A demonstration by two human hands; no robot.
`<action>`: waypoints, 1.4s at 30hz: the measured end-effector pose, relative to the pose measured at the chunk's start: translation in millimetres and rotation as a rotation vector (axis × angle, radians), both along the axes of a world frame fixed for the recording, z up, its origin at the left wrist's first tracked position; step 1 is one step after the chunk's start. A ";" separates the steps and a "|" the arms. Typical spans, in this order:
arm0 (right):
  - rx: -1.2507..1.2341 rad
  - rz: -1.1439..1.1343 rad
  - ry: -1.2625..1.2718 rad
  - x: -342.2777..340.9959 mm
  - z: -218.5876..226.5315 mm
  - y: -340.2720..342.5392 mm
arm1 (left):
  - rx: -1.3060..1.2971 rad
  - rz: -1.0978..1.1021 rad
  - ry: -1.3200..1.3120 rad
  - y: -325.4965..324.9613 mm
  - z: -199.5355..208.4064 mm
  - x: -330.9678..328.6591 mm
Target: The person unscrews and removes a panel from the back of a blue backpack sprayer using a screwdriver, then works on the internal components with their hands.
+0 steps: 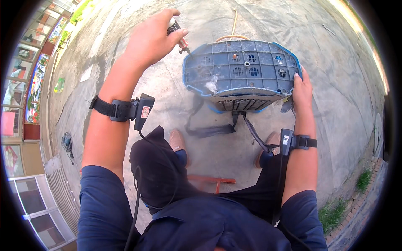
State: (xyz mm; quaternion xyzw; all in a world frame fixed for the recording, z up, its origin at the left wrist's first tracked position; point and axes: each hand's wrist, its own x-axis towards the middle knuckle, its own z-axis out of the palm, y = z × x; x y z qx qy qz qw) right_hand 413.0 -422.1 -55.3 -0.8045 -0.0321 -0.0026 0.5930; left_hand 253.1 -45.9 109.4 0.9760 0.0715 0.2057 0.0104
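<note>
A backpack sprayer (228,77) with a blue rim stands upside down in front of me, its dark ribbed plastic base facing up. My left hand (151,38) is closed around the handle of a screwdriver (183,43), dark with red. The screwdriver slants down to the base's left corner; whether its tip sits in a screw is too small to tell. At the right end, my right hand (302,90) grips the sprayer's edge, thumb on top and fingers partly hidden along the side. A whitish clump (212,85) lies on the base's near left part.
Black shoulder straps (211,131) hang from the sprayer onto the concrete between my shoes. Behind it trails a tan hose (234,24). A red metal bar (211,180) lies near my legs. Further left is a blue-grey power tool (67,144); a small metal tool (328,29) lies far right.
</note>
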 end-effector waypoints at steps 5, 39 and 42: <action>0.038 -0.009 0.027 -1.8 1.0 2.9 | -0.497 -0.258 0.029 2.3 6.0 -2.9; -0.109 -0.039 -0.137 7.5 11.9 -15.9 | -0.315 -0.118 0.124 -13.8 13.8 -1.6; -0.125 -0.038 -0.209 1.4 22.1 -14.8 | -0.065 0.112 0.204 -20.5 18.0 2.8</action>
